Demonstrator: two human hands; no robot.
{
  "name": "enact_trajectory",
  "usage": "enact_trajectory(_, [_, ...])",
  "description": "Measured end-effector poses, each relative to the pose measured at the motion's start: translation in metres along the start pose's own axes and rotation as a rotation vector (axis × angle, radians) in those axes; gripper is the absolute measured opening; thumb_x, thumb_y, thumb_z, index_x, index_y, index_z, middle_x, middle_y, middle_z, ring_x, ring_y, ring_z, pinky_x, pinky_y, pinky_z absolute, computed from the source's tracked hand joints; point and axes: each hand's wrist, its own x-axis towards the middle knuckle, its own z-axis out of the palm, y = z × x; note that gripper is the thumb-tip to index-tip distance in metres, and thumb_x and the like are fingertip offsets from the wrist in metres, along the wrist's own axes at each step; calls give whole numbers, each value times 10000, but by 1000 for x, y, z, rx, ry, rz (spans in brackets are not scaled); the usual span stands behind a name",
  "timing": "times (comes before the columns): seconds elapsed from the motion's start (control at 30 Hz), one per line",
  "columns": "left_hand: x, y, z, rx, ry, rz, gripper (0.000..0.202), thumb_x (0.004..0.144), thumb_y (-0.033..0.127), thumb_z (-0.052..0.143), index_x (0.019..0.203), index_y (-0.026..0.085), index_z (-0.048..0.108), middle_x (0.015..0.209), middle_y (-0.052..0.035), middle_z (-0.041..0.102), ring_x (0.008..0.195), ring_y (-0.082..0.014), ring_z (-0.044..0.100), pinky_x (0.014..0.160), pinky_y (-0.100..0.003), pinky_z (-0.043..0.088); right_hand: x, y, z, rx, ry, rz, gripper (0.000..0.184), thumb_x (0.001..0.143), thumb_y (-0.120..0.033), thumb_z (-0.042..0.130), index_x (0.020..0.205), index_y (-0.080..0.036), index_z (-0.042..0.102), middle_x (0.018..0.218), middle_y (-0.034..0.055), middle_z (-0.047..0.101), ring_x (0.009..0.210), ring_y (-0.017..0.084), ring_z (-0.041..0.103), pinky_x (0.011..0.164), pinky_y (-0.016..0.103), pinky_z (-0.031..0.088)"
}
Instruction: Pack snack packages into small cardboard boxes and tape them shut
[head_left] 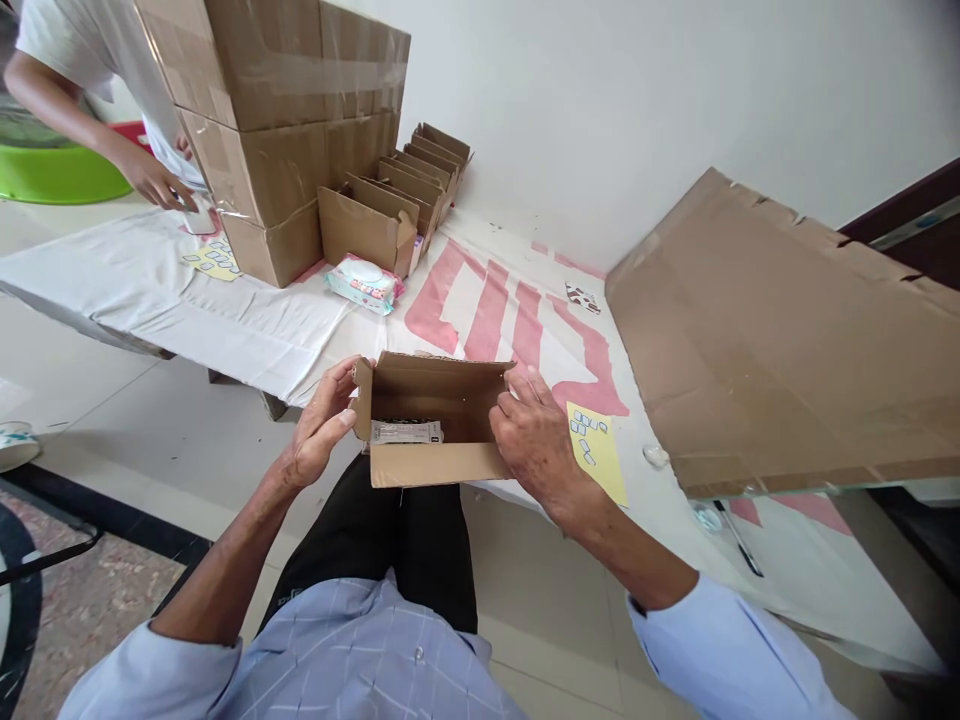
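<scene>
Between my hands is an open cardboard box (442, 467), held at the table's near edge above my lap. A small packet with printed text (407, 432) lies inside it, toward the left end. My left hand (324, 420) grips the box's left end, with the thumb on the near side of the upright end flap. Curled fingers of my right hand (531, 430) hold the right end, hiding that corner. Just right of that hand, a yellow sheet of stickers (598, 450) lies on the table.
Taped cartons (277, 150) are stacked at the left, beside a row of open boxes (367, 215) and a wipes pack (365, 283). A large cardboard carton (780, 370) stands at right, near a pen (739, 540). Another person's hand (161, 183) is at far left.
</scene>
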Motion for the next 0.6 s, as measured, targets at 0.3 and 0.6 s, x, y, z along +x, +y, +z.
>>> enact_trajectory(0.3, [13, -25, -12, 187, -213, -15, 1381, 654, 690, 1012, 1779, 366, 280, 1868, -186, 238, 1699, -481, 295, 1267, -601, 457, 73, -29, 18, -59, -541, -125, 145, 857, -90, 813, 818, -217, 754, 882, 106, 754, 860, 277, 666, 755, 400, 551])
enact_trajectory(0.6, [17, -46, 6, 240, -260, 97, 1359, 771, 473, 986, 1816, 340, 127, 1809, -209, 300, 1630, -479, 392, 1184, -592, 548, 86, -21, 50, 307, -947, -17, 229, 860, -139, 795, 1070, -223, 831, 1047, 57, 836, 985, 264, 767, 906, 324, 602])
